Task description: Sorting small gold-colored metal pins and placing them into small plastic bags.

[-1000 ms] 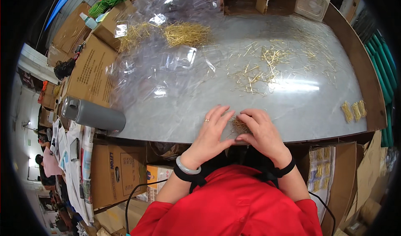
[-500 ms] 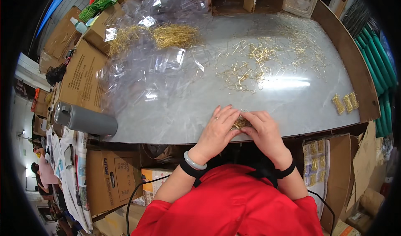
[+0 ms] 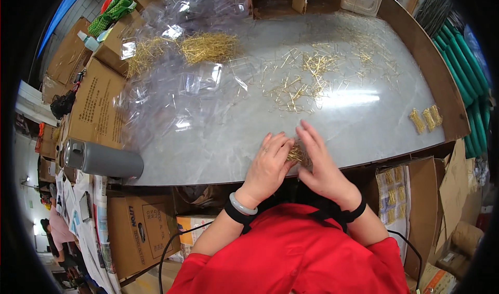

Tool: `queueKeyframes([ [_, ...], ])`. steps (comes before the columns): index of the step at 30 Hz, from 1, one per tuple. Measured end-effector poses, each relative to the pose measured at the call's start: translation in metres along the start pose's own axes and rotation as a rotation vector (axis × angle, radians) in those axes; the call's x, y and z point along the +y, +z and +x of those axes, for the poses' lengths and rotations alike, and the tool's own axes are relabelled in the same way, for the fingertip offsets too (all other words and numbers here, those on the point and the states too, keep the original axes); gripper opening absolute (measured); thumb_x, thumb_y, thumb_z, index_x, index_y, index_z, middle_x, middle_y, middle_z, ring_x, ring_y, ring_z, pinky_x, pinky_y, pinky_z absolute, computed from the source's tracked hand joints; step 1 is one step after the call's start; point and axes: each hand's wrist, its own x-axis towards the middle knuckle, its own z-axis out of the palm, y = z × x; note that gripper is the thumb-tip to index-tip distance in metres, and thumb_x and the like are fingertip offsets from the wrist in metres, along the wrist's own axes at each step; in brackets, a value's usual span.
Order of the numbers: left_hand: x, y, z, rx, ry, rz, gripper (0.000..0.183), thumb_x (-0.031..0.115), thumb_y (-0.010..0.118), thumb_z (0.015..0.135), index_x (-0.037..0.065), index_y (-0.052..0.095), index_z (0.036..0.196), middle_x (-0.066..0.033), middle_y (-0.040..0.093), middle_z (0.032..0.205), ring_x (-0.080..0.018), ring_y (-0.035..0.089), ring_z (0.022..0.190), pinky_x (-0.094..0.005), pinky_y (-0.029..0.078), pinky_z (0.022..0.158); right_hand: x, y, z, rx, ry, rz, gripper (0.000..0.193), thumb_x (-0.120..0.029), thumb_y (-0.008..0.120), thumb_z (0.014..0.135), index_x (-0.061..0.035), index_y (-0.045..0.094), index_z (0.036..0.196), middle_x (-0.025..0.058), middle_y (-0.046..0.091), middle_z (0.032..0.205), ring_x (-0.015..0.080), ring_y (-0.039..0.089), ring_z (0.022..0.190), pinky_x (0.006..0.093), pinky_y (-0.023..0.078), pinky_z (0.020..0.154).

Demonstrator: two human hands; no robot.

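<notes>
My left hand (image 3: 267, 163) is closed on a small bundle of bent gold wires (image 3: 296, 152) at the near edge of the grey table (image 3: 218, 138). Its fingers and thumb press on the bundle's left side and partly hide it. Just to the right, my right hand (image 3: 325, 169) has its fingers stretched out and its thumb apart. Its palm faces the bundle; whether it touches the wires is hard to tell. Beyond both hands lies a loose scatter of similar gold wires (image 3: 318, 68).
Clear plastic pouches (image 3: 171, 94) heap at the left, with a pile of gold wires (image 3: 208, 48) on them. A grey bottle (image 3: 106, 160) lies at the left edge. Gathered wire bundles (image 3: 427, 119) sit far right beside the cardboard rim (image 3: 431, 60).
My right hand has loosened from the bundle, and its fingers have straightened and reached forward. My left hand keeps its hold. The whole view has shifted slightly.
</notes>
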Motion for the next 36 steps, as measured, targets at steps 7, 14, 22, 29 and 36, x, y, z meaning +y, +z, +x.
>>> queueKeyframes([
  [7,-0.002,-0.002,-0.001,-0.021,0.025,0.017,0.051,0.011,0.071,0.089,-0.001,0.055,0.136,-0.0165,0.057,0.129,-0.0398,0.05,0.13,-0.0561,0.035,0.116,0.02,-0.033,0.018,-0.145,-0.112,-0.389,0.07,-0.016,0.085,0.071,-0.0055,0.057,0.134,0.011,0.064,0.124,0.0354,0.056,0.118,0.0445,0.046,0.1],
  [14,0.002,-0.001,-0.002,-0.027,0.014,0.096,0.05,0.008,0.066,0.09,-0.003,0.052,0.137,-0.0179,0.055,0.13,-0.0384,0.05,0.13,-0.054,0.035,0.117,0.015,0.006,0.003,0.22,0.034,-0.201,0.047,-0.006,0.073,0.086,-0.0004,0.056,0.13,0.0197,0.057,0.129,0.0389,0.056,0.117,0.0452,0.047,0.1],
  [22,0.0,0.003,-0.004,0.024,-0.033,0.044,0.071,0.0,0.061,0.089,-0.005,0.03,0.153,-0.0251,0.051,0.136,-0.0402,0.049,0.13,-0.0533,0.034,0.118,-0.002,0.021,0.011,0.154,0.077,0.01,0.057,-0.004,0.055,0.097,0.0061,0.034,0.149,0.0279,0.038,0.152,0.0446,0.037,0.143,0.047,0.032,0.119],
  [29,-0.003,0.0,-0.008,0.059,-0.097,-0.097,0.086,0.008,0.073,0.085,0.0,0.027,0.157,-0.0251,0.052,0.137,-0.0431,0.048,0.13,-0.0505,0.038,0.114,0.017,0.011,0.019,-0.012,-0.146,-0.328,0.041,-0.003,0.064,0.089,0.0015,0.057,0.13,0.0183,0.06,0.13,0.0391,0.053,0.127,0.0451,0.047,0.106],
  [36,-0.004,-0.029,-0.042,0.201,-0.17,0.09,0.041,0.018,0.084,0.077,0.003,0.067,0.112,-0.0162,0.06,0.119,-0.0367,0.054,0.117,-0.0428,0.046,0.098,0.012,0.016,0.015,0.065,-0.154,-0.42,0.034,0.0,0.065,0.086,-0.0009,0.063,0.12,0.0133,0.062,0.124,0.0343,0.057,0.121,0.0432,0.049,0.102],
])
